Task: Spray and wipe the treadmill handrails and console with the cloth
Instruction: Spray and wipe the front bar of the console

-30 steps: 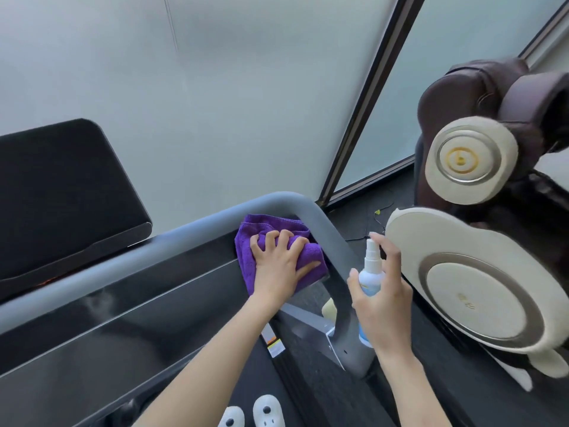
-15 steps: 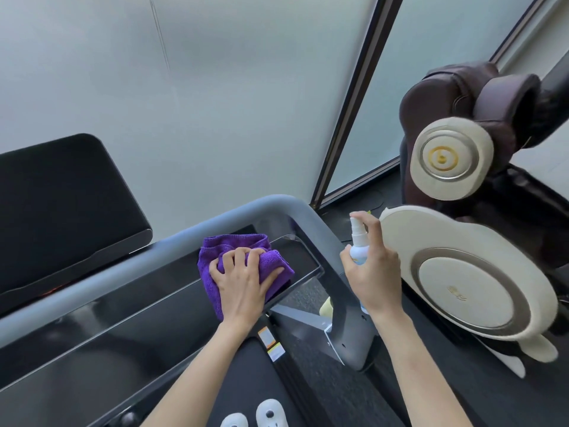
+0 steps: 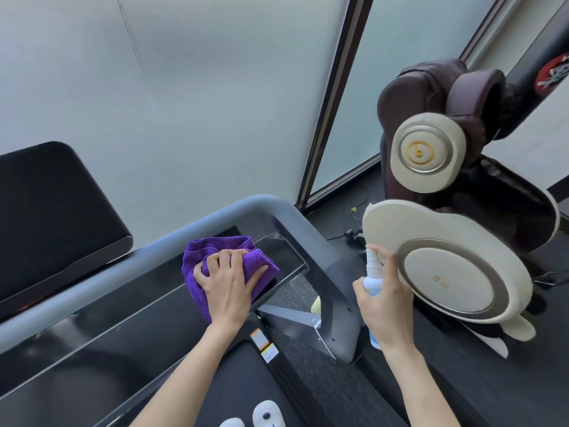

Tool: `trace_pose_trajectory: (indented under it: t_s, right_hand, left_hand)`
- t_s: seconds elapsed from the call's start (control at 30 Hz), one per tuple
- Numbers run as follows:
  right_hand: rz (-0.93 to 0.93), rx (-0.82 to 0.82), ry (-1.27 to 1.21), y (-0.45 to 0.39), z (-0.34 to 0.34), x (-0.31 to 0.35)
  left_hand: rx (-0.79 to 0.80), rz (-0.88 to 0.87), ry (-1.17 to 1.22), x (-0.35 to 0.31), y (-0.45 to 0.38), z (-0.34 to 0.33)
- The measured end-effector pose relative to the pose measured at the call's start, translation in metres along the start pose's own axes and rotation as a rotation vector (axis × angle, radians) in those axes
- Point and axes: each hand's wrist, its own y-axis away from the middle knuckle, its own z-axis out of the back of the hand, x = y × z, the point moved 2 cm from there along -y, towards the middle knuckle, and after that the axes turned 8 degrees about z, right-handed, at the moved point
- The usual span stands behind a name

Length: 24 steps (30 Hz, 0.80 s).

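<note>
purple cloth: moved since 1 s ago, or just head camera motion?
Yes. The purple cloth under the left hand slid off the grey handrail corner, down and left onto the black glossy console. It now lies clear of the bend.

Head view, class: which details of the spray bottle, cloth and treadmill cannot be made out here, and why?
- Spray bottle label: head view, covered by the right hand.
- Console left end: cut off by the frame edge.
- Purple cloth middle: under the left hand.
- Warning stickers: text too small.
</note>
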Motion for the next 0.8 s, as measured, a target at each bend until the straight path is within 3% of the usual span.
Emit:
trace_pose_trajectory:
  t_s: [0.2,0.43,0.6,0.8]
  right_hand:
    - [-0.011,-0.040,-0.063,0.007,0.006,0.002]
    - [0.008,-0.037,-0.131,0.014,0.008,-0.006]
    - [-0.018,-0.022,-0.134,0.017,0.002,-0.020]
    - [-0.010,0.008,-0.190,0.004,-0.009,-0.023]
  left_hand:
    - [-0.020,0.033,0.059,0.000,-0.003,0.003]
    - [-0.094,0.274,0.324,-0.040,-0.040,0.000]
    - [0.014,0.157,0.122,-0.086,-0.084,-0.028]
    - [0.091,-0.100,0.005,-0.108,-0.118,-0.040]
